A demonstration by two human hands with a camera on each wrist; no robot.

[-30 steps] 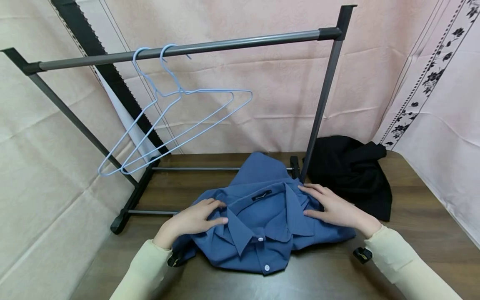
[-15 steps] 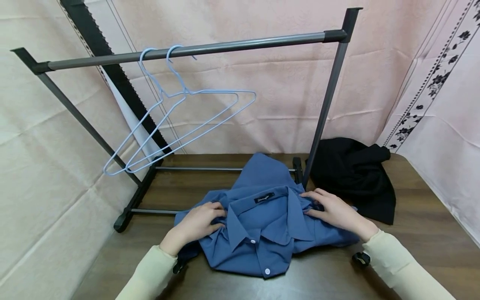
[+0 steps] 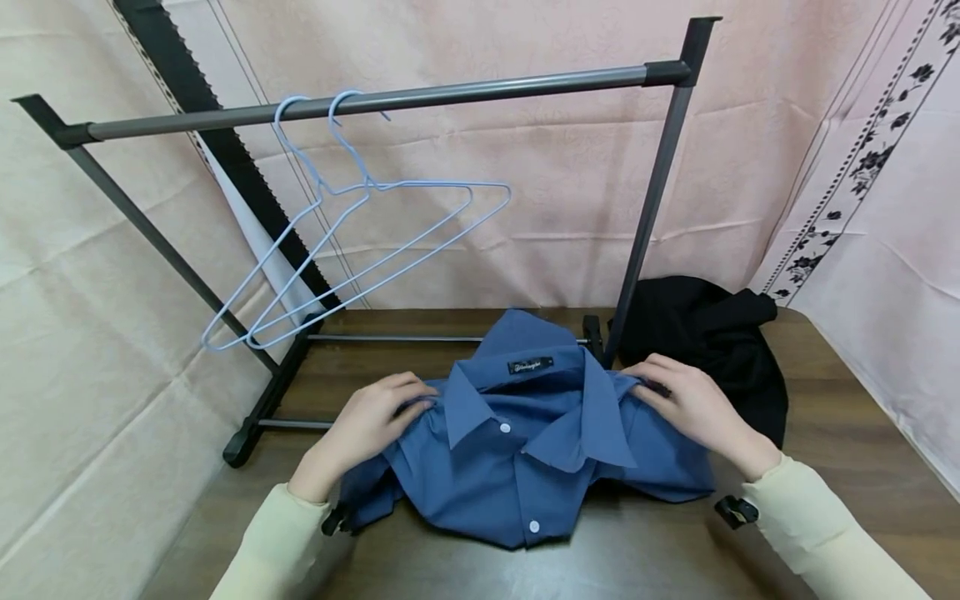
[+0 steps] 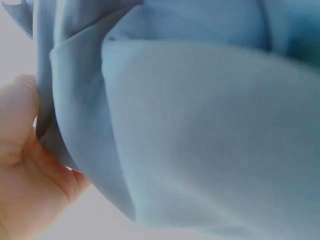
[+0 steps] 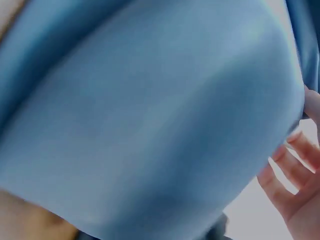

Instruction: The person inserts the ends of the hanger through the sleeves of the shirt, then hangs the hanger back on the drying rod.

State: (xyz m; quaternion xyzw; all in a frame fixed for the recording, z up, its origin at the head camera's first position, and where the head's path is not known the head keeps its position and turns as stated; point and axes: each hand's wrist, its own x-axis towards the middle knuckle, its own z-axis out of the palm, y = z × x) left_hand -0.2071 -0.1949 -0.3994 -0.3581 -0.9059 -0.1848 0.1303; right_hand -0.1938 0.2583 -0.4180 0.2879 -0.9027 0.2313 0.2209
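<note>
A blue collared shirt (image 3: 480, 475) with white buttons and a black neck label is gathered at the middle of the table, its collar facing up. My left hand (image 3: 367, 425) grips the shirt's shoulder on the left, thumb and fingers pinching the cloth. On the other side my right hand (image 3: 693, 408) pinches the opposite shoulder. In the left wrist view, blue cloth (image 4: 200, 135) hangs across most of the picture, with part of the left hand (image 4: 35, 165) at its edge. The right wrist view shows the right hand (image 5: 300, 175) beside draped blue cloth (image 5: 150, 115).
Behind the shirt stands a dark metal clothes rack (image 3: 465, 89). Two light blue hangers (image 3: 375, 267) hang from its bar, left of centre. A black garment (image 3: 693, 342) lies in a heap at the back right of the wooden table (image 3: 420, 575). Pale cloth (image 3: 540, 233) covers the walls.
Both hands have moved outward and up a little, taking hold of the shirt's shoulders. The collar is raised and spread, and its label faces the head camera more fully.
</note>
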